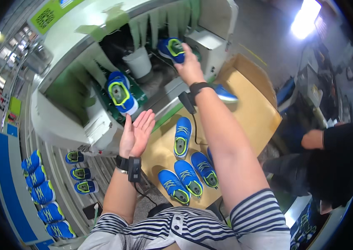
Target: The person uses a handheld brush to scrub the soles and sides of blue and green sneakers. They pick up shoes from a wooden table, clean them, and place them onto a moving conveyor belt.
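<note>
My left hand [137, 134] is open, palm up and fingers stretched, holding nothing. Just beyond its fingertips a blue shoe with a yellow-green collar [121, 95] lies in the machine's opening, its white heel towards me. My right hand [190, 66] reaches to the right side of the opening and grips a second blue shoe [171, 49] at its near end; part of that shoe is behind my fingers. Between the two shoes stands a pale cup-shaped part [139, 62]. Both wrists wear black bands with small boxes and cables.
Strip curtains hang over the white machine [53, 100]. On the tan table [243, 121] stand several blue shoes [182, 135], one partly under my right forearm. More shoes [43, 191] line the rollers at left. Another person [326, 154] is at the right.
</note>
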A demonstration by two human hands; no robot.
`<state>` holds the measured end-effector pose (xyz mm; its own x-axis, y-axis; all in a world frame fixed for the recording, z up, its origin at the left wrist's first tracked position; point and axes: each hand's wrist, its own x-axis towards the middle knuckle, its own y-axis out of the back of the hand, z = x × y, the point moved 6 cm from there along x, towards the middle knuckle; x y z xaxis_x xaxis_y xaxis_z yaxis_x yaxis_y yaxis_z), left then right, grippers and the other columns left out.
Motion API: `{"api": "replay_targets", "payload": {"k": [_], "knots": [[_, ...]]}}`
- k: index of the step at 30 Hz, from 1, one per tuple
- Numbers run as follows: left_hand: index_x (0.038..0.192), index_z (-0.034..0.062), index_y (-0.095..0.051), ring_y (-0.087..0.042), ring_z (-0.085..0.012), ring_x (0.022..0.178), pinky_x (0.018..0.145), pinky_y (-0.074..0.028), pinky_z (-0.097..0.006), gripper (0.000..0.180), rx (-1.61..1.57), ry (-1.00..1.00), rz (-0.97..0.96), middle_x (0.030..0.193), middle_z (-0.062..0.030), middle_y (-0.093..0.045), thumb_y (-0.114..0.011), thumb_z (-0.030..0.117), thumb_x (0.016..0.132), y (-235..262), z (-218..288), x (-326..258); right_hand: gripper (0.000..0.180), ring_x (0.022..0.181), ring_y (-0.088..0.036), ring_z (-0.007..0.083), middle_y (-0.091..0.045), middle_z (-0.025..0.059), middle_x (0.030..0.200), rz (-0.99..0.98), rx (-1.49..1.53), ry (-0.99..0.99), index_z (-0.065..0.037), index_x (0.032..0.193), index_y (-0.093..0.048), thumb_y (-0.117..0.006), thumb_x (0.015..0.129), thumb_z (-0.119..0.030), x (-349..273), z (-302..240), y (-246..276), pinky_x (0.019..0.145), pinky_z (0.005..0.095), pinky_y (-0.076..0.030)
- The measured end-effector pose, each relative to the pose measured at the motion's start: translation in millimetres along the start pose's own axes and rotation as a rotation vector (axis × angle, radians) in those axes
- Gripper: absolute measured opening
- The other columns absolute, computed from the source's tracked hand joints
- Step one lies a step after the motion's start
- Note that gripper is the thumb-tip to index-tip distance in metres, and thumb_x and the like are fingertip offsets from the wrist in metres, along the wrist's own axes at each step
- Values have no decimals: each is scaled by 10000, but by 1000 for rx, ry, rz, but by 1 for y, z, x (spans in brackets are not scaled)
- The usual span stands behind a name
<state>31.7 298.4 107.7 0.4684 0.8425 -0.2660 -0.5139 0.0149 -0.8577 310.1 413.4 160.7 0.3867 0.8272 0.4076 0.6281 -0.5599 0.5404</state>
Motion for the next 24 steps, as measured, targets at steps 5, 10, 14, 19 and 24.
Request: {"api": "replay_targets", "payload": {"k": [5, 10, 14, 19, 24], "knots": [[1495, 3, -415, -515, -320, 1363, 1146, -417, -444, 528, 500, 228, 54, 1516, -193, -486, -439, 338, 1088, 33, -29, -43, 948, 1360, -460, 451, -464, 268, 1495, -37, 30, 20, -60, 1593, -209, -756, 840, -239, -52, 31, 5, 1140, 481, -379], [1458, -17, -448, -557, -329, 1314, 1076, -490, -438, 499, 408, 376, 153, 1462, -231, -519, -478, 305, 1077, 73, -62, -72, 859, 1266, -551, 412, -552, 249, 1409, -315, -437, -447, -11, 1450, -459, -848, 762, -346, -123, 226, 81, 1060, 441, -464], [1438, -20, -467, -585, -320, 1279, 1062, -503, -435, 463, 453, 437, 119, 1427, -228, -552, -466, 278, 1084, 61, -77, -69, 512, 1054, -666, 400, -685, 268, 1147, -433, -165, -530, 15, 1165, -660, -813, 821, -332, -162, 235, 76, 915, 419, -523], [1478, -15, -413, -590, -329, 1281, 1020, -535, -443, 713, 485, 472, 25, 1433, -233, -546, -326, 563, 1069, 28, -88, -42, 481, 1073, -662, 370, -697, 180, 1134, -549, 91, -343, -21, 1258, -637, -787, 856, -236, -191, 131, 127, 948, 405, -515], [1538, 61, -362, -563, -501, 1262, 969, -542, -570, 919, -202, 877, -355, 1508, -234, -479, -300, 778, 966, -37, -141, -60, 569, 1281, -542, 371, -557, 179, 1385, -499, -13, 193, -63, 1393, -557, -714, 848, -19, -221, 25, 159, 1068, 393, -463]]}}
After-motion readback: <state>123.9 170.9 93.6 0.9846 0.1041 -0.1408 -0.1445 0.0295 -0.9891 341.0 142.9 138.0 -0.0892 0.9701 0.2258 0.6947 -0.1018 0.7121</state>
